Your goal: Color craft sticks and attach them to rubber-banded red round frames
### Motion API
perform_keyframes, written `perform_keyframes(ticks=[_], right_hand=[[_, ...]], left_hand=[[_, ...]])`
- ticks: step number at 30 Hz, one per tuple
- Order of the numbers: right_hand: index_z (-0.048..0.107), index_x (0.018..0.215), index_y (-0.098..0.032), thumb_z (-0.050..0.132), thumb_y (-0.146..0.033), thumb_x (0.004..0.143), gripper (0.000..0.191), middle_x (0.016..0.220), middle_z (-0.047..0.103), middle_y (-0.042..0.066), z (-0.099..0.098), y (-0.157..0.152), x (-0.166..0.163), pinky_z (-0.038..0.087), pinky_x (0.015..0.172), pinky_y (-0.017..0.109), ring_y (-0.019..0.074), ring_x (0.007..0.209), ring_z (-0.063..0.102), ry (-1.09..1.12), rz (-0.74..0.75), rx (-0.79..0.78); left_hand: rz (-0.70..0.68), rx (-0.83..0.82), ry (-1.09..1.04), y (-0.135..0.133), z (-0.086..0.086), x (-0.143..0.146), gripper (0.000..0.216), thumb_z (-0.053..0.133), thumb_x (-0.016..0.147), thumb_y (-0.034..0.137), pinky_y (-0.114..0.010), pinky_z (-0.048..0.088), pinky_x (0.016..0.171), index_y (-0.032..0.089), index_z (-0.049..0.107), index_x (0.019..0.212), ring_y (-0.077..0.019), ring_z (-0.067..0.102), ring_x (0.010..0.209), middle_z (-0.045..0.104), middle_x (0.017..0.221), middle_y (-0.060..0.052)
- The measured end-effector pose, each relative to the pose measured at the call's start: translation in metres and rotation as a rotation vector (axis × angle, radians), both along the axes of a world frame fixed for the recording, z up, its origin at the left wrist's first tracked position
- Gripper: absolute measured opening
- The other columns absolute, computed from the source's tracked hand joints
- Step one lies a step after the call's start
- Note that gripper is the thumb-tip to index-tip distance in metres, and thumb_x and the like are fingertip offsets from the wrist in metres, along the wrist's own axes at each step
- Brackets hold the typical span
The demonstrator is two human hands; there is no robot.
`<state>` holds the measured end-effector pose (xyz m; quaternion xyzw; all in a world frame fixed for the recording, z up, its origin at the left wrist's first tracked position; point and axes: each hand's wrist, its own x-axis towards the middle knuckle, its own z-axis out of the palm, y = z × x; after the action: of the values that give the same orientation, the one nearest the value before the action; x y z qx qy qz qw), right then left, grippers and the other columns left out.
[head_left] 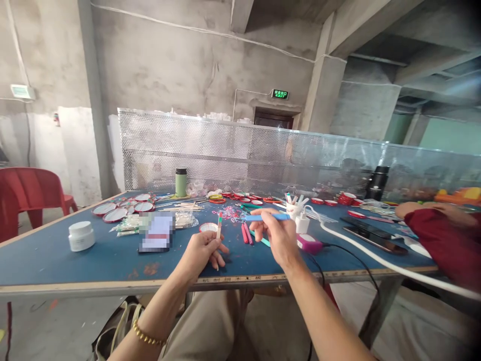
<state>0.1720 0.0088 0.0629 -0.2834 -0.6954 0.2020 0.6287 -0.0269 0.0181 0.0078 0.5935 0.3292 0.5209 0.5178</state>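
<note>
The left hand (205, 249) is closed on the lower end of a slim white stick with a green band and a red tip (219, 224). The stick stands upright out of the top of the grip, pinched between thumb and fingers. Just to the right of that grip, the right hand (277, 234) clasps a thin light-blue stick (271, 217). It is held level across the fingertips, with both ends standing clear of the grip. Both hands hover over the near edge of the blue-topped bench (112, 260). Below and between the two grips, two short pink sticks (246, 233) lie flat on the bench. Just right of the right grip sits a pink-and-white plug block (308, 243), and well to the left of the left grip stands a white lidded jar (80, 235). Another person's dark red sleeve (445, 245) rests far to the right. Both held sticks look light, stiff and smooth. They would likely roll in a loose pinch and might snap if bent, so a fingertip hold low on the shaft or near its middle suits them best.
</note>
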Motion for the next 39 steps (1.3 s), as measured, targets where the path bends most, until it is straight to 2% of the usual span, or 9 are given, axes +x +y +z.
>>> perform_keyframes(ticks=[2, 5, 7, 12, 18, 22, 31, 34, 39], right_hand=[[0.069, 0.101, -0.016, 0.053, -0.039, 0.098, 0.027, 0.068, 0.07, 0.003, -0.018, -0.005, -0.011, 0.049, 0.046, 0.026, 0.0139, 0.049, 0.061, 0.18, 0.111, -0.057], [0.071, 0.104, -0.018, 0.062, -0.036, 0.095, 0.023, 0.066, 0.071, 0.002, -0.037, -0.003, -0.028, 0.053, 0.053, 0.028, 0.0173, 0.06, 0.067, 0.273, 0.114, -0.059], [0.072, 0.101, -0.018, 0.068, -0.034, 0.091, 0.019, 0.067, 0.072, 0.002, -0.043, 0.0, -0.036, 0.054, 0.054, 0.028, 0.0156, 0.057, 0.066, 0.291, 0.072, -0.033], [0.07, 0.084, -0.019, 0.067, -0.033, 0.09, 0.015, 0.066, 0.067, -0.002, -0.045, -0.002, -0.044, 0.051, 0.048, 0.023, 0.0101, 0.046, 0.06, 0.2, -0.036, 0.037], [0.069, 0.092, -0.02, 0.058, -0.032, 0.095, 0.017, 0.072, 0.072, 0.001, -0.051, -0.011, -0.052, 0.058, 0.053, 0.025, 0.0146, 0.055, 0.068, 0.026, -0.12, 0.074], [0.068, 0.088, -0.02, 0.058, -0.031, 0.094, 0.016, 0.07, 0.071, 0.001, -0.054, -0.01, -0.053, 0.058, 0.052, 0.025, 0.0146, 0.053, 0.068, 0.065, -0.181, 0.117], [0.068, 0.088, -0.021, 0.056, -0.027, 0.094, 0.015, 0.068, 0.071, 0.0, -0.055, -0.01, -0.054, 0.053, 0.047, 0.023, 0.0142, 0.051, 0.067, -0.033, -0.197, 0.157], [0.068, 0.087, -0.021, 0.056, -0.026, 0.094, 0.015, 0.066, 0.07, -0.001, -0.055, -0.011, -0.054, 0.052, 0.046, 0.023, 0.0131, 0.048, 0.064, -0.058, -0.195, 0.157], [0.068, 0.085, -0.022, 0.055, -0.027, 0.094, 0.016, 0.065, 0.069, -0.002, -0.053, -0.012, -0.054, 0.051, 0.046, 0.023, 0.0129, 0.046, 0.063, -0.073, -0.196, 0.154]], left_hand=[[-0.022, -0.025, -0.021, -0.001, 0.001, -0.001, 0.038, 0.07, 0.079, 0.046, -0.019, 0.047, 0.04, 0.011, 0.059, 0.089, -0.0126, 0.066, 0.047, 0.075, 0.079, -0.011], [-0.049, -0.046, -0.06, -0.002, 0.002, 0.0, 0.042, 0.073, 0.076, 0.05, -0.019, 0.048, 0.04, 0.011, 0.058, 0.085, -0.0133, 0.067, 0.047, 0.075, 0.079, -0.012], [-0.083, -0.054, -0.093, -0.002, 0.001, 0.002, 0.044, 0.074, 0.074, 0.052, -0.02, 0.048, 0.039, 0.013, 0.057, 0.085, -0.0145, 0.067, 0.048, 0.075, 0.08, -0.012], [-0.077, -0.036, -0.123, -0.008, -0.004, 0.011, 0.043, 0.068, 0.077, 0.055, -0.019, 0.046, 0.036, 0.015, 0.052, 0.085, -0.0158, 0.068, 0.048, 0.075, 0.081, -0.011], [-0.165, 0.033, -0.053, -0.017, -0.001, 0.01, 0.042, 0.061, 0.085, 0.056, -0.017, 0.047, 0.04, 0.014, 0.057, 0.085, -0.0148, 0.07, 0.054, 0.072, 0.08, -0.009], [-0.147, 0.027, -0.042, -0.016, -0.001, 0.008, 0.042, 0.061, 0.085, 0.055, -0.017, 0.047, 0.041, 0.013, 0.058, 0.088, -0.0128, 0.068, 0.053, 0.072, 0.086, -0.01], [-0.214, 0.057, -0.023, -0.014, -0.003, 0.002, 0.043, 0.065, 0.085, 0.057, -0.018, 0.05, 0.046, 0.016, 0.055, 0.088, -0.0146, 0.07, 0.057, 0.069, 0.075, -0.005], [-0.202, 0.056, -0.002, -0.015, -0.003, 0.002, 0.044, 0.064, 0.085, 0.06, -0.018, 0.05, 0.047, 0.016, 0.053, 0.085, -0.0149, 0.069, 0.057, 0.065, 0.067, -0.002], [-0.182, 0.073, 0.008, -0.016, -0.002, 0.003, 0.047, 0.063, 0.084, 0.063, -0.019, 0.05, 0.047, 0.017, 0.052, 0.083, -0.0146, 0.069, 0.057, 0.064, 0.068, -0.001]])
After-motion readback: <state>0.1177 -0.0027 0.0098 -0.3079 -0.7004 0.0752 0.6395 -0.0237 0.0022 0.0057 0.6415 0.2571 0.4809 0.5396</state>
